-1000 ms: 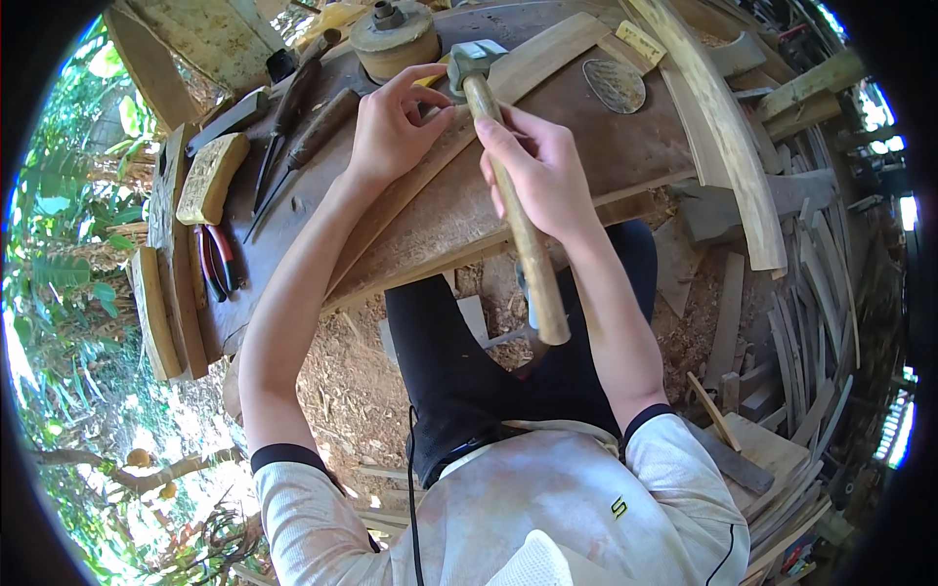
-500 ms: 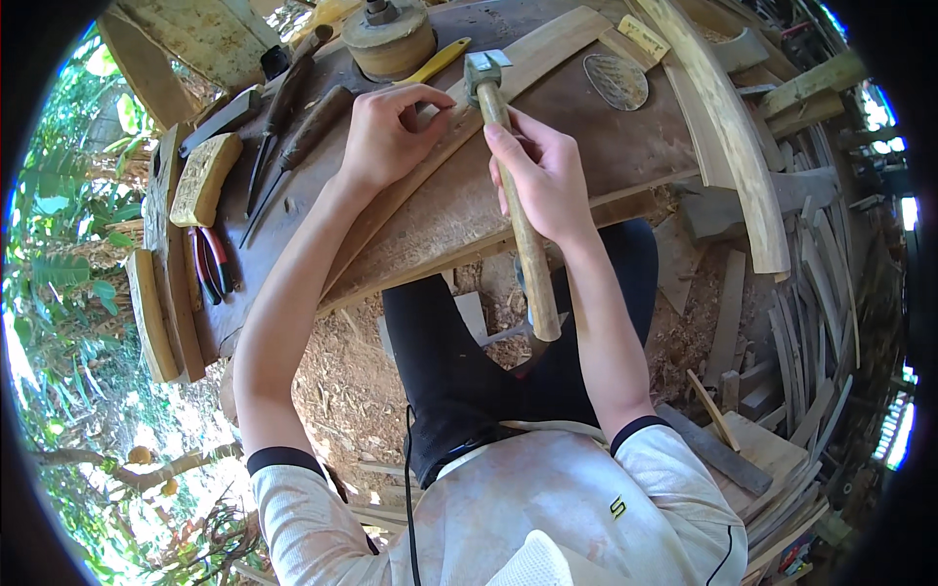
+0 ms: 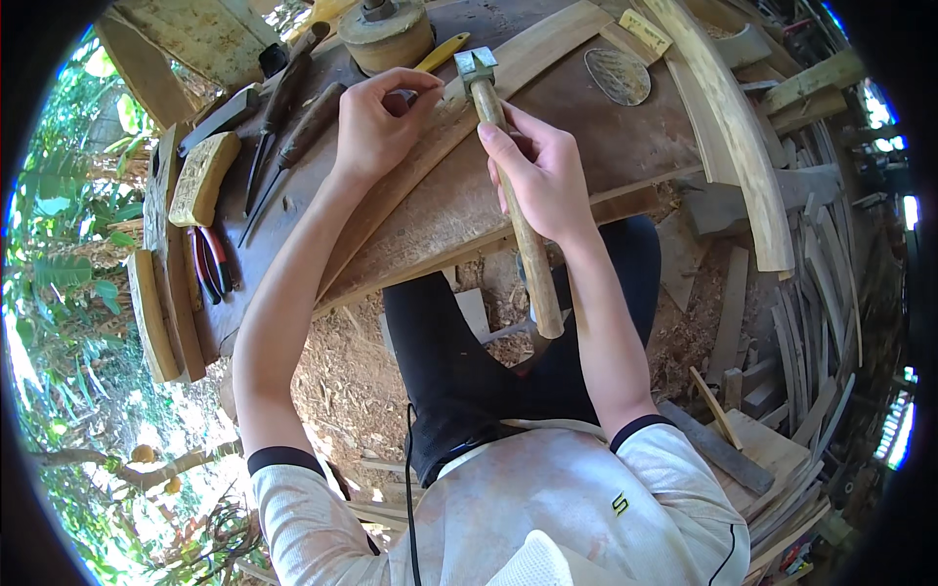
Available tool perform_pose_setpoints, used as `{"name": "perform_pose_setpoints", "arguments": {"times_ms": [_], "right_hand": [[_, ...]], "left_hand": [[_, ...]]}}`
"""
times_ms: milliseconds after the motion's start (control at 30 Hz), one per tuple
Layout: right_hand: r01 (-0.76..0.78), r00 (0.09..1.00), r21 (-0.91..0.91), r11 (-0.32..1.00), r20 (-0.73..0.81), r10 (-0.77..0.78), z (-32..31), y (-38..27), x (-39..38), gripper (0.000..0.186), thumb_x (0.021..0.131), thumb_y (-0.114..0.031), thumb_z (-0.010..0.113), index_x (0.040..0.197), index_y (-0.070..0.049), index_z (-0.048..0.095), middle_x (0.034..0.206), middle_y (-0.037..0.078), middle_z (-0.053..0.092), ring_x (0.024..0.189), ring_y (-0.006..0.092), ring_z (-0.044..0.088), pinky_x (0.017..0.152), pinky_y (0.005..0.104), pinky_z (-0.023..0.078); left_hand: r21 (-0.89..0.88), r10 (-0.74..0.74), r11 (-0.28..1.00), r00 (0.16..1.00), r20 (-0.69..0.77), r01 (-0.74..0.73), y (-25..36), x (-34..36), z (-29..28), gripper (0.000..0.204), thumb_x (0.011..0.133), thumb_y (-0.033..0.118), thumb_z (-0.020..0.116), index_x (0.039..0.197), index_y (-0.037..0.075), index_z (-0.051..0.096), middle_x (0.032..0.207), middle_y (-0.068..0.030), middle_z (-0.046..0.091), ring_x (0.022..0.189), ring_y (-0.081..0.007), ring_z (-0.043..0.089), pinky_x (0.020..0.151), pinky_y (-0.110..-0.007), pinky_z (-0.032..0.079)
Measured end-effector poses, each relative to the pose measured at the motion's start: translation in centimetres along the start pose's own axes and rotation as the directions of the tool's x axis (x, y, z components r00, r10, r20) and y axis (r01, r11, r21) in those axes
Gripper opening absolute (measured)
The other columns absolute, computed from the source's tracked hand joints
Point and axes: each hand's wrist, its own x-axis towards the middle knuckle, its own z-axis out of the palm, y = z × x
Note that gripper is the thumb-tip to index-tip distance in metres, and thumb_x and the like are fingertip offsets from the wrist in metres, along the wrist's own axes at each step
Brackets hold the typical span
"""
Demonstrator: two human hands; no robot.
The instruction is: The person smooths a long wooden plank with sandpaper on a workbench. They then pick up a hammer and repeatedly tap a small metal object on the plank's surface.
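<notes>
My right hand (image 3: 543, 181) is wrapped round the wooden handle of a hammer (image 3: 536, 269); its metal head points away from me. To the left, my left hand (image 3: 379, 127) is closed, thumb and fingertips pressed together close to the hammer head. Whatever lies in that pinch is too small to make out. Beneath both hands a long flat wooden strip (image 3: 547, 41) runs diagonally over the brown workbench (image 3: 440, 239).
On the bench's left lie a dark-handled pointed tool (image 3: 298, 146), red-handled pliers (image 3: 208, 264) and a curved wood block (image 3: 205, 181). A round wooden piece (image 3: 388, 39) and yellow-handled tool (image 3: 445, 52) sit beyond my left hand. A long curved plank (image 3: 728, 127) hangs over the right edge.
My left hand has shifted slightly left and away from me. The hammer head has moved a little left and turned slightly, still in my right hand.
</notes>
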Motion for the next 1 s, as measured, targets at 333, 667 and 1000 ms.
{"name": "perform_pose_setpoints", "arguments": {"times_ms": [333, 667, 1000], "right_hand": [[0.009, 1.000, -0.022, 1.000, 0.023, -0.009, 0.0, 0.1, 0.1, 0.044, 0.104, -0.031, 0.068, 0.136, 0.000, 0.068, 0.067, -0.001, 0.058, 0.061, 0.0046, 0.053, 0.054, 0.0254, 0.043], [0.018, 0.999, -0.031, 0.999, 0.031, -0.017, 0.0, 0.0, 0.0, 0.044, 0.104, -0.030, 0.068, 0.137, 0.000, 0.067, 0.067, -0.001, 0.059, 0.061, 0.0047, 0.054, 0.053, 0.0254, 0.043], [-0.025, 0.999, 0.084, 0.996, 0.048, 0.021, -0.4, -1.0, 0.1, 0.040, 0.105, -0.028, 0.067, 0.132, 0.001, 0.069, 0.067, -0.001, 0.058, 0.056, 0.0046, 0.051, 0.050, 0.0253, 0.042]], "left_hand": [[0.104, 0.045, 0.993, 0.998, 0.038, -0.049, 0.2, -0.2, 0.1, 0.014, 0.091, 0.013, 0.080, 0.104, 0.007, 0.081, 0.059, 0.0051, 0.057, 0.055, -0.0005, 0.042, 0.051, -0.023, 0.034], [0.116, 0.052, 0.992, 0.998, 0.037, -0.056, 0.2, -0.3, 0.0, 0.015, 0.091, 0.014, 0.080, 0.105, 0.008, 0.082, 0.058, 0.0050, 0.056, 0.055, -0.0002, 0.042, 0.051, -0.023, 0.033], [0.123, 0.083, 0.989, 0.996, 0.022, -0.086, 0.9, -0.3, 0.3, 0.025, 0.084, 0.006, 0.081, 0.102, 0.006, 0.064, 0.092, -0.0041, 0.078, 0.055, -0.0097, 0.061, 0.053, -0.027, 0.048]]}}
